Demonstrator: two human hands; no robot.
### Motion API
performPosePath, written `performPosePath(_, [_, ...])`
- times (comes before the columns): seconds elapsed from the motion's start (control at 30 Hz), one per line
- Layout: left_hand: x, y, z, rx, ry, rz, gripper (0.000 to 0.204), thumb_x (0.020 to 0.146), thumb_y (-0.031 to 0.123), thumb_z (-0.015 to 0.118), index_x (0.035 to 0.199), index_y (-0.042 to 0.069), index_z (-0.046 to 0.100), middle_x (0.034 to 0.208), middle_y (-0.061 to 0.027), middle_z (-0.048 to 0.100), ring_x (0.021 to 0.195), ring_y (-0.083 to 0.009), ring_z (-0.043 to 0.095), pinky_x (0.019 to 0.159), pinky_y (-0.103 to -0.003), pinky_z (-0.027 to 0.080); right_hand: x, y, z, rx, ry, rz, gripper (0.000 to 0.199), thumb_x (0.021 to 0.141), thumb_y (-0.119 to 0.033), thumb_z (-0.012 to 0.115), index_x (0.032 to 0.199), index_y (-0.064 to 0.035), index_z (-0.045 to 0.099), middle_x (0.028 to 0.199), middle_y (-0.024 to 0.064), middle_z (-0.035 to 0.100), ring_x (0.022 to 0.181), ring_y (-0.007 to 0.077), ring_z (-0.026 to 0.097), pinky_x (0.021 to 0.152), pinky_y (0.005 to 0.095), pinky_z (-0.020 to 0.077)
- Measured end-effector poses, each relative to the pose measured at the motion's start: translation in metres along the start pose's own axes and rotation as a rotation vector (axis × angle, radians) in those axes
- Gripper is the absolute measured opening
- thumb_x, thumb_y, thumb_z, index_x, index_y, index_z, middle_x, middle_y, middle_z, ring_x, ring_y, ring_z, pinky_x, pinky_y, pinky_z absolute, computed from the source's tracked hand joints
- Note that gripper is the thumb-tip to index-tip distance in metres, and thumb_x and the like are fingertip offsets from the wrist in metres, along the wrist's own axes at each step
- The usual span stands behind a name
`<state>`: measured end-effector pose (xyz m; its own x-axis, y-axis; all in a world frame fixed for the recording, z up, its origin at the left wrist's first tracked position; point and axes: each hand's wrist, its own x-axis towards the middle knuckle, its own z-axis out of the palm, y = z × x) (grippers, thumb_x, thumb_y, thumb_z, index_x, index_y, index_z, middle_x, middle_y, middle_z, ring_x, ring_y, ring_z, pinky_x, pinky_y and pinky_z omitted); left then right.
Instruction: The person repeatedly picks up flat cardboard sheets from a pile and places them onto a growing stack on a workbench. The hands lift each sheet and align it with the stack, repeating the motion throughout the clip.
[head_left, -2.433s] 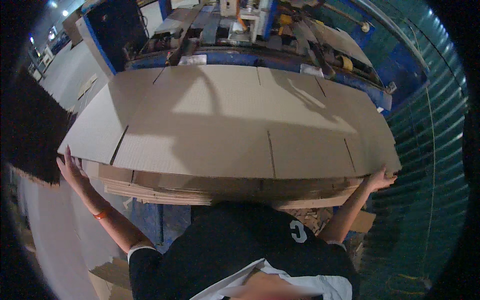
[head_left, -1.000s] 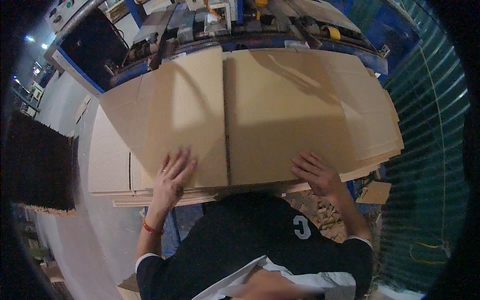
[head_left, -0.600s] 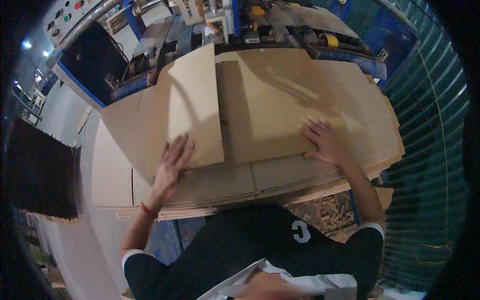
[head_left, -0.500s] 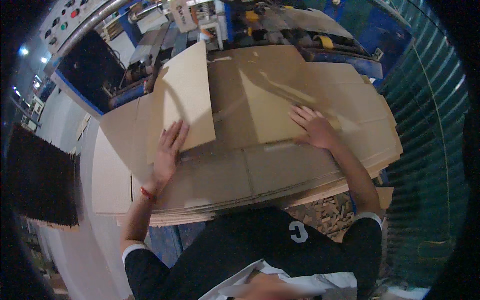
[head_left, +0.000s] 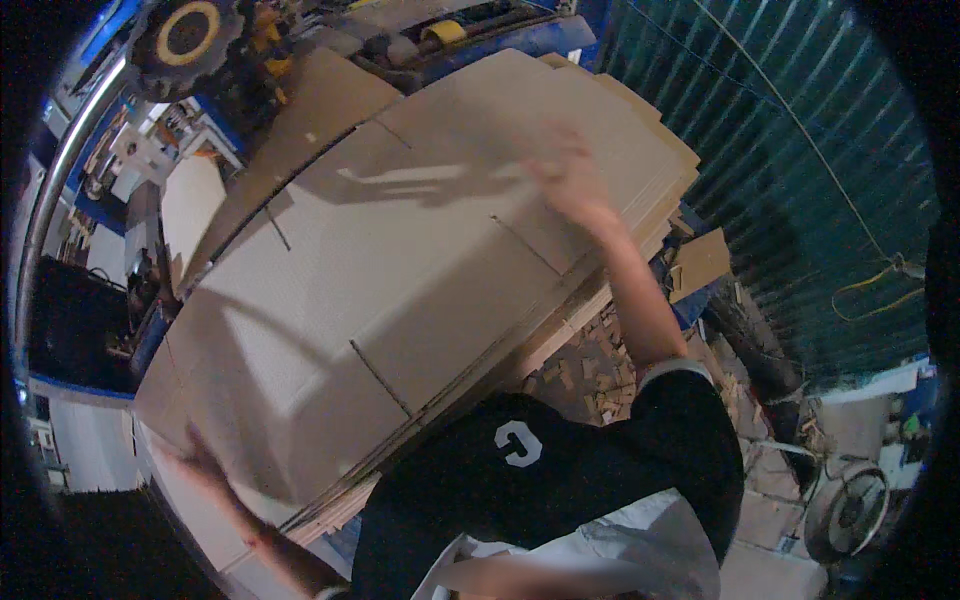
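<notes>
- A moment ago both hands lay flat on the middle of the top cardboard sheet (head_left: 400, 270), with one flap tipped up toward the machinery; now that flap lies down and the sheet shows as one broad, flat, creased panel on the stack.
- The hands have moved apart: the left hand (head_left: 200, 462) has gone out to the near-left corner of the sheet, and the right hand (head_left: 566, 172) has swung up toward the far-right part of it.
- By my reading, the folding or flattening is finished and the person is taking hold of the sheet at opposite ends, perhaps to shift or square it; that is a judgement only.
- The left hand looks spread against the sheet's near-left edge, fingers open; it is dim there and I cannot tell whether it grips the edge or only rests on it.
- The right hand is blurred with motion, fingers loose and open, holding nothing; whether it touches the cardboard or hovers just over it I cannot tell.
- The sheet lies between the two hands, tilted across the view from near left to far right, atop the stack of cardboard sheets (head_left: 560, 325), whose layered edges show on the near-right side.
- Blue machinery (head_left: 230, 70) stands beyond the far edge; a green corrugated wall (head_left: 800, 150) is on the right; cardboard scraps (head_left: 590, 365) litter the floor near the person.
</notes>
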<state>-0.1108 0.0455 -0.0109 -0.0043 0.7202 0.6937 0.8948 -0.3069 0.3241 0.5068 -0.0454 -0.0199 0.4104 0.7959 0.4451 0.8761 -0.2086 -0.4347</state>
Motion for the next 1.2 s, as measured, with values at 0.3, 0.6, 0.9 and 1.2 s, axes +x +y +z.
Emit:
performPosePath(0.3, [-0.157, -0.169, -0.086, 0.166, 0.202, -0.912, 0.088, 0.080, 0.059, 0.050, 0.132, -0.008, 0.029, 0.135, -0.0344, 0.026, 0.118, -0.0518, 0.033, 0.099, -0.061, 0.023, -0.073, 0.071, -0.011, -0.349, 0.074, 0.541, 0.054, 0.081, -0.028, 0.055, 0.130, -0.0071, 0.043, 0.137, 0.0168, 0.037, 0.131, 0.0355, 0.026, 0.107, 0.0515, 0.0147])
performPosePath(0.6, [-0.125, -0.107, -0.126, -0.120, 0.621, -0.738, 0.043, 0.083, 0.031, 0.050, 0.109, -0.002, 0.058, 0.120, -0.0197, 0.049, 0.102, -0.0319, 0.053, 0.088, -0.041, 0.045, -0.046, 0.039, -0.003, -0.111, 0.545, 0.470, 0.065, 0.073, -0.011, 0.063, 0.132, -0.0041, 0.039, 0.133, 0.0281, 0.035, 0.128, 0.0403, 0.028, 0.105, 0.0465, 0.0235])
performPosePath(0.9, [-0.141, -0.176, -0.135, -0.842, 0.848, -1.016, 0.041, 0.087, 0.027, 0.047, 0.115, -0.003, 0.048, 0.100, -0.0154, 0.057, 0.088, -0.0264, 0.058, 0.083, -0.041, 0.049, 0.002, 0.036, -0.069, 1.070, 0.727, 0.471, 0.036, 0.072, 0.009, 0.058, 0.106, -0.0040, 0.054, 0.097, 0.0054, 0.059, 0.084, 0.0173, 0.056, 0.072, 0.0304, 0.0467])
performPosePath(1.2, [-0.146, -0.021, -0.120, -0.949, 0.263, -0.704, 0.036, 0.081, 0.009, 0.059, 0.115, -0.001, 0.051, 0.108, -0.0105, 0.055, 0.100, -0.0220, 0.052, 0.089, -0.035, 0.041, -0.125, -0.038, -0.080, 0.368, 0.340, -0.117, 0.036, 0.081, -0.006, 0.061, 0.114, 0.0017, 0.050, 0.118, 0.0123, 0.053, 0.108, 0.0240, 0.050, 0.092, 0.0344, 0.0399])
